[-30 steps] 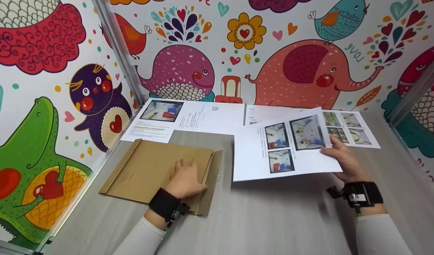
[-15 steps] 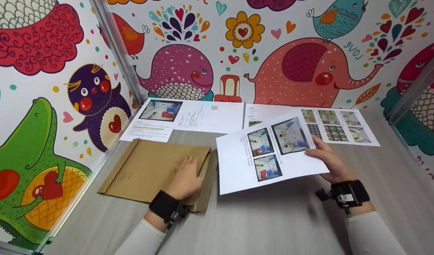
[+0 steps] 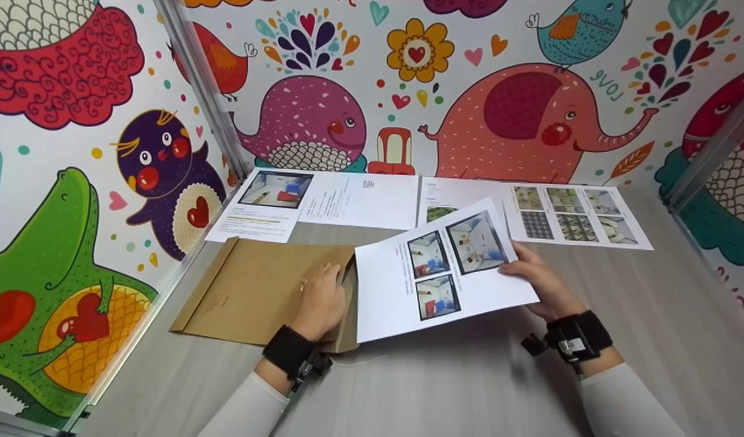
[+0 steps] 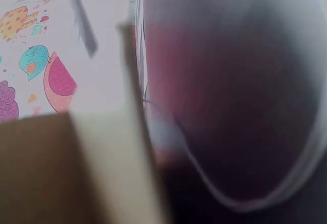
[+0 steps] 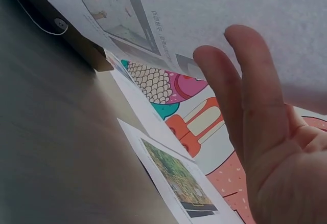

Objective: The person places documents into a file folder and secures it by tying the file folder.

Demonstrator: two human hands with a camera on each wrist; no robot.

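My left hand (image 3: pixel 320 303) grips the open right edge of a brown kraft paper envelope (image 3: pixel 257 279) lying on the table, its thumb mostly hidden. My right hand (image 3: pixel 545 285) pinches the right edge of a white printed sheet (image 3: pixel 384 291) with photos, thumb on top and fingers (image 5: pixel 260 86) underneath. The sheet is tilted above the table, and its left edge meets the envelope's mouth; whether it enters cannot be told. The left wrist view is blurred, with a thin string (image 4: pixel 204 175) curving past the envelope. In the right wrist view a string button (image 5: pixel 61 24) shows on the envelope.
More printed sheets lie along the back of the grey table: one at left (image 3: pixel 360 200), one at back middle (image 3: pixel 460 189) and one with several photos at right (image 3: pixel 636 233). Cartoon-printed walls (image 3: pixel 396 60) with metal corner posts (image 3: pixel 199 79) enclose the table.
My right hand has brought the printed sheet leftward and down to the envelope's mouth. The fingers of my left hand have curled more at the envelope's edge.
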